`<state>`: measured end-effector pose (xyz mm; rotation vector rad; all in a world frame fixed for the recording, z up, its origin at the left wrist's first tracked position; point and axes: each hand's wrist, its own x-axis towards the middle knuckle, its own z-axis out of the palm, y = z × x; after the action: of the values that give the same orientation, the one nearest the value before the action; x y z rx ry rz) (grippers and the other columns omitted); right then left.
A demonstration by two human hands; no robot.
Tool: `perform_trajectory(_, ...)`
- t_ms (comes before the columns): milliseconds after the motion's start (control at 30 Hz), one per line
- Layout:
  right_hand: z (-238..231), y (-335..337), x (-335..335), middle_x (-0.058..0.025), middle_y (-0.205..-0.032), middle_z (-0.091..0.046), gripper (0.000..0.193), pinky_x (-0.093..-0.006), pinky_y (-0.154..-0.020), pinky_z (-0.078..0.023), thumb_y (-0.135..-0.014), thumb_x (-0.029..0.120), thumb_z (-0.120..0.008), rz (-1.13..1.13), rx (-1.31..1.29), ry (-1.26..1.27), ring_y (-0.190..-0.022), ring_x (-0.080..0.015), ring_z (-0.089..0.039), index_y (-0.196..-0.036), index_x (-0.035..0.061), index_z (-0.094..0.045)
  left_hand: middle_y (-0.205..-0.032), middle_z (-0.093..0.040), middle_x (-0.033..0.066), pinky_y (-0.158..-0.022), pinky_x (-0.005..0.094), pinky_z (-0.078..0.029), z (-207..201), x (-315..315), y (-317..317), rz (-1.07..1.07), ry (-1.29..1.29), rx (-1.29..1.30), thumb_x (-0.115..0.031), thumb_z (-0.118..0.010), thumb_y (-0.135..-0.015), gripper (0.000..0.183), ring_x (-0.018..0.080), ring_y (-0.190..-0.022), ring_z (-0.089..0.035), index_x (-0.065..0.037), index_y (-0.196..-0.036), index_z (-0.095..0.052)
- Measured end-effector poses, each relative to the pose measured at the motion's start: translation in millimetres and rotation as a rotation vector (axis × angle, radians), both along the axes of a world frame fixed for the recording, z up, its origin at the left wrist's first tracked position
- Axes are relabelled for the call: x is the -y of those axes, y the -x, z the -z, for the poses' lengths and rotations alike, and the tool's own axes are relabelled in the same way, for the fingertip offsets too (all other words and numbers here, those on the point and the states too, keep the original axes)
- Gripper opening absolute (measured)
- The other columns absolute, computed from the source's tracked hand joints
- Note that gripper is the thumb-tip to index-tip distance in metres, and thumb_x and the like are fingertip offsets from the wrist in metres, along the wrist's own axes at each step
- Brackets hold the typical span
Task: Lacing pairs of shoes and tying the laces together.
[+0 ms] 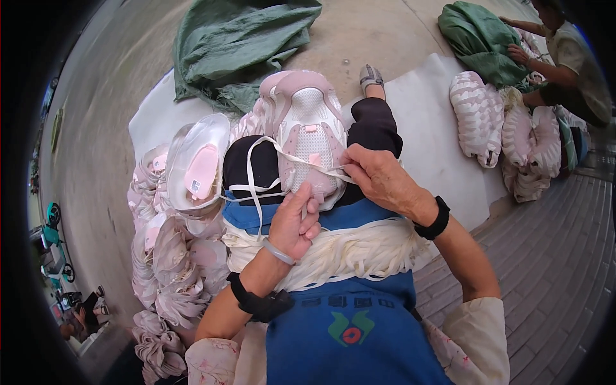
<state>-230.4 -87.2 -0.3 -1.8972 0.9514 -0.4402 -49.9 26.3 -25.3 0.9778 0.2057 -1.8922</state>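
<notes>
Pink-and-white shoe upper lying on the lap. Right hand: thumb and forefinger pinching white lace at upper's right edge. Left hand: fingers pinching upper's near end, undersides hidden, so firmness hard to judge. Nearer, pale lace bundle across blue apron. Left, clear tub; far, green sack

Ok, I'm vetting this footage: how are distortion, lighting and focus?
Head view: grey paving seams curve near the dark rim; head view: soft, diffuse light, no harsh glare on the pink-white shoe upper, whose mesh reads clearly; head view: the far teal scooter looks small and soft.
</notes>
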Motion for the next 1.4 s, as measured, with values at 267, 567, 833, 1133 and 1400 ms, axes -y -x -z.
perform_trajectory(267, -16, -5, 26, -0.0203, -0.076, -0.062, 0.010, -0.0402, -0.064, -0.049, -0.086, 0.007, -0.057, 0.069, 0.052, 0.141, -0.070, -0.0377, -0.061, -0.086, -0.0018, -0.061, -0.066, -0.051, -0.0033, -0.035, 0.0196, -0.029, -6, 3, -7, -0.031, -0.053, -0.050, -0.031, -0.048, -0.101, 0.027, 0.0033, -0.041, -0.033, -0.010, -0.084, -0.050)
perform_trajectory(567, 1, -30, 46, -0.0176, -0.077, -0.065, 0.014, -0.0411, -0.065, -0.050, -0.085, 0.016, -0.060, 0.073, -0.068, 0.269, -0.070, -0.0355, -0.063, -0.087, 0.0020, -0.064, -0.063, -0.050, -0.0023, -0.038, 0.0155, -0.031, -67, 7, -60, 0.605, 0.235, 0.567, -0.026, -0.055, -0.097, 0.026, 0.0020, -0.040, -0.037, -0.002, -0.089, -0.059)
perform_trajectory(833, -2, -34, 44, -0.0148, -0.087, -0.061, 0.013, -0.0431, -0.067, -0.050, -0.088, 0.017, -0.059, 0.046, -0.099, 0.380, -0.077, -0.0352, -0.063, -0.090, 0.0039, -0.060, -0.078, -0.057, 0.0053, -0.059, 0.0256, -0.044, -47, 85, -47, 0.332, 0.887, 1.764, -0.006, -0.066, -0.083, 0.013, 0.0115, -0.067, -0.055, -0.001, -0.091, -0.058)
perform_trajectory(1133, 3, -32, 43, -0.0151, -0.087, -0.056, 0.011, -0.0388, -0.069, -0.050, -0.085, 0.007, -0.061, 0.004, -0.094, 0.387, -0.081, -0.0332, -0.060, -0.094, 0.0025, -0.057, -0.083, -0.058, 0.0116, -0.055, 0.0316, -0.049, -32, 101, -33, 0.452, 1.007, 1.953, -0.005, -0.068, -0.081, 0.016, 0.0245, -0.063, -0.060, -0.004, -0.093, -0.058)
perform_trajectory(1400, 8, -30, 46, -0.0143, -0.090, -0.054, 0.012, -0.0387, -0.070, -0.051, -0.085, 0.008, -0.062, 0.078, -0.064, 0.415, -0.081, -0.0334, -0.060, -0.093, 0.0024, -0.056, -0.082, -0.058, 0.0117, -0.056, 0.0365, -0.049, -35, 105, -29, 0.505, 1.093, 2.082, -0.006, -0.065, -0.084, 0.010, 0.0295, -0.067, -0.062, -0.005, -0.092, -0.058)
